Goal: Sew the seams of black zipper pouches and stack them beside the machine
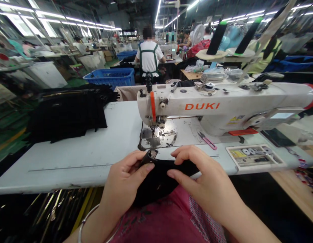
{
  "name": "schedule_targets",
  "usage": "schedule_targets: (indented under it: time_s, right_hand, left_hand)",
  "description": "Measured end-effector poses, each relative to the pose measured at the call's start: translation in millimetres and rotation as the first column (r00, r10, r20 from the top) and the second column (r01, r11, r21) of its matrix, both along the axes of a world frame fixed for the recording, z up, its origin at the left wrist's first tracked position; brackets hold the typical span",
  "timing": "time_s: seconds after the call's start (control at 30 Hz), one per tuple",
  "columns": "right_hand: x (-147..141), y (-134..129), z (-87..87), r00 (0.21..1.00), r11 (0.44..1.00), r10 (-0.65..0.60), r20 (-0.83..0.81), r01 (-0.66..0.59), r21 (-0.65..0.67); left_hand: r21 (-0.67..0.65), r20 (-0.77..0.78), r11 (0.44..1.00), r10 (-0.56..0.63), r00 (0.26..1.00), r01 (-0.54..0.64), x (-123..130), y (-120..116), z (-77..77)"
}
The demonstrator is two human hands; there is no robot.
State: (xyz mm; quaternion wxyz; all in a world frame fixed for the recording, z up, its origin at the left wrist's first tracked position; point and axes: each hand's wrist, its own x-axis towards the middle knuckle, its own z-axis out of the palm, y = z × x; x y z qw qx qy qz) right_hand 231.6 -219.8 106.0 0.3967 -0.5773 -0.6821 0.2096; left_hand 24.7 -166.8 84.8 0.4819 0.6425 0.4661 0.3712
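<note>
My left hand [129, 179] is closed on a black fabric piece [159, 182], thumb and fingers pinching its folded upper left edge. A small shiny part shows at the top of that fold; its kind I cannot make out. My right hand [202, 175] is at the right side of the fabric, its thumb and forefinger apart, with black cloth seen in the gap. The fabric hangs between my hands and my lap, in front of the table's near edge. Just beyond stands a white sewing machine [222, 101], its presser foot [153, 131] above a metal plate.
Pink-handled thread snips [207, 141] lie right of the needle area. A stack of black fabric pieces [70, 114] sits on the table's [95, 152] left. Farther right are a picture card [255, 158] and a dark phone-like slab [279, 137]. Zippers [52, 209] hang below left.
</note>
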Motion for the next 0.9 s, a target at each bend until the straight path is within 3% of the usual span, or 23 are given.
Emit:
schedule_targets:
  time_s: [0.3,0.67,0.9]
  right_hand:
    - [4.6,2.8,3.6,0.998,0.999,0.003,0.063,0.000,-0.053]
    - [-7.1,13.7,4.0,0.998,0.998,0.056,-0.018,-0.056,-0.038]
    - [-14.1,22.4,1.4,0.995,0.994,0.090,-0.049,-0.093,-0.050]
  left_hand:
    - [0.012,-0.015,1.000,0.026,1.000,-0.026,-2.1,-0.4,-1.8]
    - [0.002,-0.009,1.000,-0.025,1.000,0.025,1.3,2.4,0.2]
    - [-0.079,0.165,0.996,-0.020,0.986,0.033,7.1,1.0,-3.4]
